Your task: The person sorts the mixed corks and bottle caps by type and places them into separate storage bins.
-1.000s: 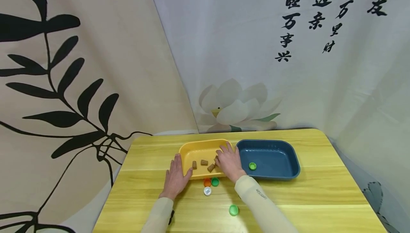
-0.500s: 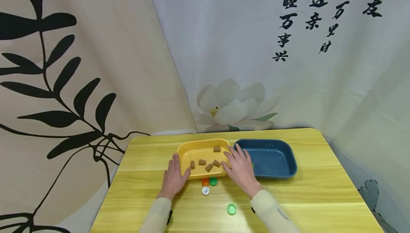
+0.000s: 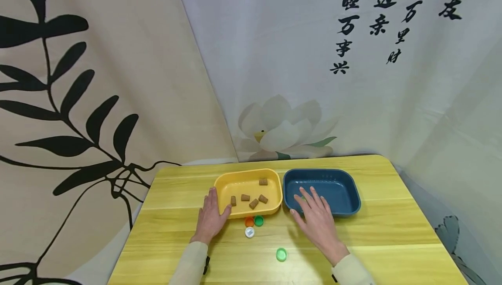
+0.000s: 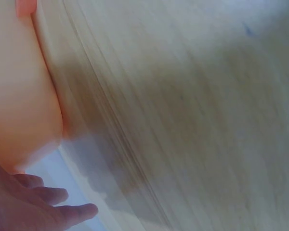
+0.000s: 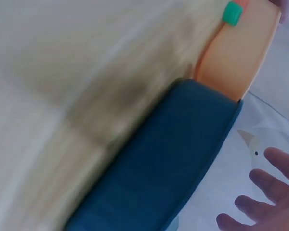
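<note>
My left hand (image 3: 211, 219) rests along the left side of a yellow tray (image 3: 243, 184), fingers straight and thumb at its front corner. Several small brown blocks, one of them a brown block (image 3: 253, 204), lie scattered in that tray. Over the front edge of a dark blue tray (image 3: 341, 193) hovers my right hand (image 3: 318, 224), fingers spread, holding nothing. Those fingers mostly cover a green cap in the blue tray. In the right wrist view the right-hand fingers (image 5: 274, 187) are apart from the blue tray's wall (image 5: 159, 149).
In front of the yellow tray lie an orange cap (image 3: 249, 222), a green cap (image 3: 259, 221) and a white cap (image 3: 249, 232). A light green cap (image 3: 281, 254) is nearer the front of the wooden table (image 3: 392, 232). A printed curtain hangs behind.
My right hand has let go of a brown block in the yellow tray and moved right to the blue tray. The left hand stays at the yellow tray's side.
</note>
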Demonstrator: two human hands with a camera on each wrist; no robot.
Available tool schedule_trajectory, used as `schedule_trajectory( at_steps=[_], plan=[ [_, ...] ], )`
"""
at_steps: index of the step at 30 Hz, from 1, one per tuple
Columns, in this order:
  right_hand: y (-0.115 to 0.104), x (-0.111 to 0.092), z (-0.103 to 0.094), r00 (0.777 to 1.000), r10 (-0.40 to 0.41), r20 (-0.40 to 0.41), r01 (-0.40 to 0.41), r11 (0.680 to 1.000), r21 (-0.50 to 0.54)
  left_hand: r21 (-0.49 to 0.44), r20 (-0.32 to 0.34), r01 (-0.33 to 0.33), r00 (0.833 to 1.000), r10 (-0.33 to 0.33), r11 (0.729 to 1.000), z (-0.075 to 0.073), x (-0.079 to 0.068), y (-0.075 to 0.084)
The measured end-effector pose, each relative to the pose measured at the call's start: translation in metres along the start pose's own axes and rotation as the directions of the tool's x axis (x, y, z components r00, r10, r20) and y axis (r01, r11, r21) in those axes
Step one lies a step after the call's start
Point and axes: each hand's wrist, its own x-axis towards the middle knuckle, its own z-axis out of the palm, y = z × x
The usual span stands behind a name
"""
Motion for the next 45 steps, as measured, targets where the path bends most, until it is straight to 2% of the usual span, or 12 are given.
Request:
schedule_trajectory(
  at_steps=[9,22,26,31,36,45],
  plan=[
    [0.026,-0.022,-0.01,0.998,0.061,-0.007,-0.061,0.998,-0.003,-0.001,0.022,0.015,1.0,-0.015,1.0,-0.002,-0.001,0.001],
    [0.084,-0.033,-0.034,0.98,0.197,-0.037,-0.197,0.98,-0.019,-0.007,0.03,0.014,0.999,-0.014,1.0,-0.008,-0.003,0.001],
    [0.103,-0.031,-0.039,0.97,0.24,-0.036,-0.241,0.97,-0.033,-0.003,0.005,-0.009,1.0,0.009,1.0,-0.01,-0.006,0.001],
    [0.12,-0.032,-0.04,0.955,0.296,0.0,-0.296,0.954,-0.049,0.013,-0.082,-0.071,0.994,0.071,0.997,-0.017,-0.012,0.01],
    [0.13,-0.034,-0.04,0.935,0.351,0.054,-0.349,0.936,-0.05,0.033,-0.159,-0.167,0.973,0.17,0.985,-0.021,-0.019,0.024],
    [0.136,-0.037,-0.036,0.924,0.366,0.112,-0.36,0.93,-0.069,0.094,-0.202,-0.363,0.905,0.375,0.927,-0.018,-0.032,0.054]
  ],
)
